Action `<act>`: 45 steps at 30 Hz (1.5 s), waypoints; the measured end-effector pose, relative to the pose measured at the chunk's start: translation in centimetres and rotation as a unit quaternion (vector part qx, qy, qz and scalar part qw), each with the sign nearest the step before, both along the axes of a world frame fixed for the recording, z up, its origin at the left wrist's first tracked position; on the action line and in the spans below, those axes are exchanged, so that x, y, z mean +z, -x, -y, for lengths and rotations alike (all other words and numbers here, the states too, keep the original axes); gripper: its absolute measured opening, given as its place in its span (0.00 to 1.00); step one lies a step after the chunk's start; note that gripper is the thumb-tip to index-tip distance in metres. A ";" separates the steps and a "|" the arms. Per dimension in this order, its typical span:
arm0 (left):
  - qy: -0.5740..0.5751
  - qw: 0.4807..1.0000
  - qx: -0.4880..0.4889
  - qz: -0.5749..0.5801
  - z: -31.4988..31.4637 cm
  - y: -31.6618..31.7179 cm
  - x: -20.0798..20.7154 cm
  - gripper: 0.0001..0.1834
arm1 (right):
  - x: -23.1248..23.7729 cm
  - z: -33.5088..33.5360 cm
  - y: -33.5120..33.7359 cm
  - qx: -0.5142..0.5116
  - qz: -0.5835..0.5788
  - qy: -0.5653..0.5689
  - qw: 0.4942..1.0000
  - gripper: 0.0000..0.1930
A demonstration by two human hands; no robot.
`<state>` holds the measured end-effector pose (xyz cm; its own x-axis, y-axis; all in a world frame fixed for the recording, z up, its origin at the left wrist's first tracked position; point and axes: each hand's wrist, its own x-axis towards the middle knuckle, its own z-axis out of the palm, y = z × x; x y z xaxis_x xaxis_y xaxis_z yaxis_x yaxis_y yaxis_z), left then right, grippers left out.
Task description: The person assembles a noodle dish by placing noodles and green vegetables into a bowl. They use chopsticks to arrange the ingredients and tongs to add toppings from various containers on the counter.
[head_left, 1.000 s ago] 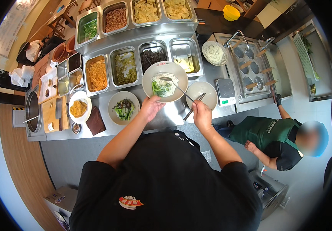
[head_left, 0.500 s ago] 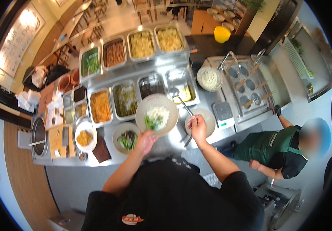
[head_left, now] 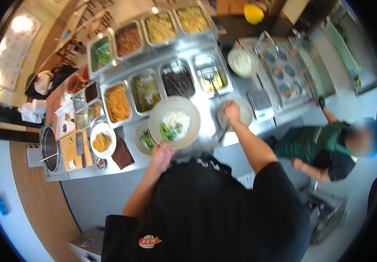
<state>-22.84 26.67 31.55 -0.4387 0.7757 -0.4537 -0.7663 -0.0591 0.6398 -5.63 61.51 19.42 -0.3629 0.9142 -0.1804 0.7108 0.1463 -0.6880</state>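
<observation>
My left hand (head_left: 163, 156) grips the near rim of a wide bowl (head_left: 192, 109), thumb over the edge. White noodles (head_left: 177, 118) and leafy greens (head_left: 170, 132) lie in that bowl, held above the counter. Closed around a long ladle handle, my right hand (head_left: 232, 111) is out to the right. The ladle's round head (head_left: 209, 76) is in a steel pan (head_left: 199, 63) of yellow contents. Beneath my right hand stands another pale bowl (head_left: 246, 115). A bowl with dark greens (head_left: 141, 142) is partly covered by the held one.
Pans of orange shreds (head_left: 117, 105), pickled greens (head_left: 146, 93) and dark food (head_left: 177, 78) line the counter, with a raised row behind. A noodle bowl (head_left: 242, 63), scale (head_left: 260, 104) and noodle boiler (head_left: 284, 72) stand right. A co-worker in a green apron (head_left: 308, 146) is at right.
My right hand has moved the ladle forward; its head went from near the held bowl into the yellow-filled pan. The held bowl now overlaps the greens bowl more. The whole view has shifted.
</observation>
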 end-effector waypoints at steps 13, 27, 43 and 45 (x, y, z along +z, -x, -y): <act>0.011 1.000 -0.015 -0.016 4.4 1.1 0.5 0.26 | 5.6 12.8 -8.7 0.208 0.160 -0.163 0.951 0.26; -0.021 0.993 -0.115 0.000 2.3 1.5 0.2 0.25 | 18.0 3.8 -8.5 -0.008 -0.059 -0.375 0.925 0.06; 0.011 0.999 0.041 -0.013 6.3 3.0 3.0 0.23 | 7.4 19.8 1.2 0.553 0.221 -0.247 0.764 0.18; 0.015 0.998 0.057 -0.004 7.5 2.7 2.9 0.23 | 4.2 20.1 3.5 0.573 0.231 -0.250 0.745 0.16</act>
